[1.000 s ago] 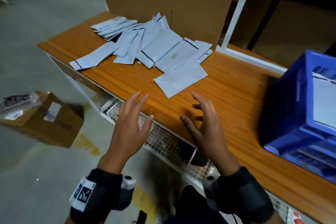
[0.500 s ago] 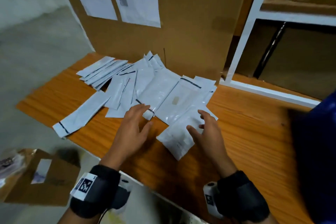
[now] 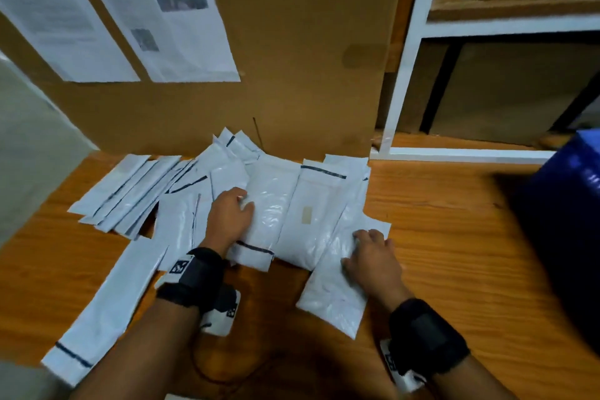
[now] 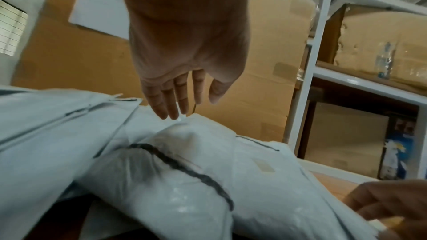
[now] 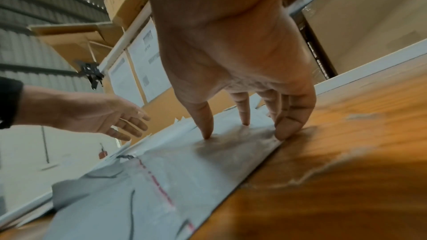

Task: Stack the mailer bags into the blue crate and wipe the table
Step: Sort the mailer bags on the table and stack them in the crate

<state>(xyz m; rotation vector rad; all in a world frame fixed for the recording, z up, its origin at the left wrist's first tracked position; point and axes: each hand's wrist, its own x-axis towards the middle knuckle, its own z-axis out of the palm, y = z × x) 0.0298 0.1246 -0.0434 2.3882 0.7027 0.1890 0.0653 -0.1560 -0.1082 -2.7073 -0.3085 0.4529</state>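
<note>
Several white mailer bags lie spread over the wooden table, some overlapping. My left hand reaches over a padded bag with a black stripe, its fingers straight and just touching the bag's far edge. My right hand presses its fingertips down on the nearest bag, by that bag's right edge. The blue crate stands at the far right, blurred and partly out of frame.
A tall cardboard box with printed sheets taped on it stands right behind the bags. A white shelf frame holding more boxes rises at the back right. One long bag lies near the table's front left edge.
Both hands have moved forward from the table's front edge onto the bags. The left hand slid further up the striped bag; the right settled on the nearest bag.
</note>
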